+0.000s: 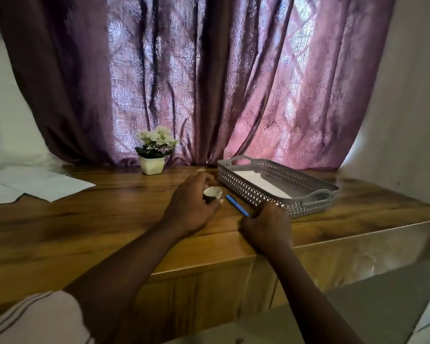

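Observation:
My left hand (191,202) rests on the wooden table (109,219) and grips a small round object with a white rim (212,193) between thumb and fingers. A blue pen (236,205) lies on the table just right of it, slanting toward my right hand (266,224). My right hand sits with curled fingers at the pen's near end, beside the front corner of the grey basket; whether it touches the pen I cannot tell. The grey perforated basket (256,189) with handles holds white paper (261,182).
A small white pot with white flowers (153,155) stands at the back of the table. White sheets of paper (35,184) lie at the left. A purple curtain (209,83) hangs behind. The table's front edge runs below my wrists.

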{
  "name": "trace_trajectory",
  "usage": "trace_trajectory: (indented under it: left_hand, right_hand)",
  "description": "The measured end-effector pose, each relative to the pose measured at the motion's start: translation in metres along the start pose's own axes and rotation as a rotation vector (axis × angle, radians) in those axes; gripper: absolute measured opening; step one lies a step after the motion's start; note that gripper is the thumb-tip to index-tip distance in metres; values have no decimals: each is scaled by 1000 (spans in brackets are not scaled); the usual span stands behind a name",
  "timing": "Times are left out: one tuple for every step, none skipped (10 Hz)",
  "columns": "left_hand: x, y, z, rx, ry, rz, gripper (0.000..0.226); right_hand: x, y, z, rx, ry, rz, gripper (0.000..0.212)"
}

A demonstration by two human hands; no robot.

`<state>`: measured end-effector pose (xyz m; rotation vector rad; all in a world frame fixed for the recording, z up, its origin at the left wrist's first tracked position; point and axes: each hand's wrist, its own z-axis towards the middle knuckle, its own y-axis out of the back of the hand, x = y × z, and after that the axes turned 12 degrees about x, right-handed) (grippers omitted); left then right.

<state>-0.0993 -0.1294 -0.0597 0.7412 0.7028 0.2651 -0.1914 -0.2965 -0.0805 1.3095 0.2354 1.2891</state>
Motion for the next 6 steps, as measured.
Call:
trace_trajectory:
  left_hand:
    - [2, -17, 4, 151, 38, 71, 63]
    - [2, -19, -1, 246, 72, 17, 74]
    - [2, -5, -13, 318, 108, -87, 97]
    - [13, 20, -39, 297, 86, -46, 97]
    - [42, 60, -64, 253, 147, 109, 89]
    - [68, 97, -75, 186, 293, 234, 88]
  right_hand:
    - [0, -2, 2, 6, 13, -15, 26]
    - [0, 0, 1, 31, 29, -48, 30]
    - [0, 3, -5, 24, 68, -29, 35]
    - [-1, 4, -11, -45, 218, 103, 30]
    - [14, -4, -22, -72, 451, 147, 32]
    - [53, -16, -18, 120, 549, 140, 44]
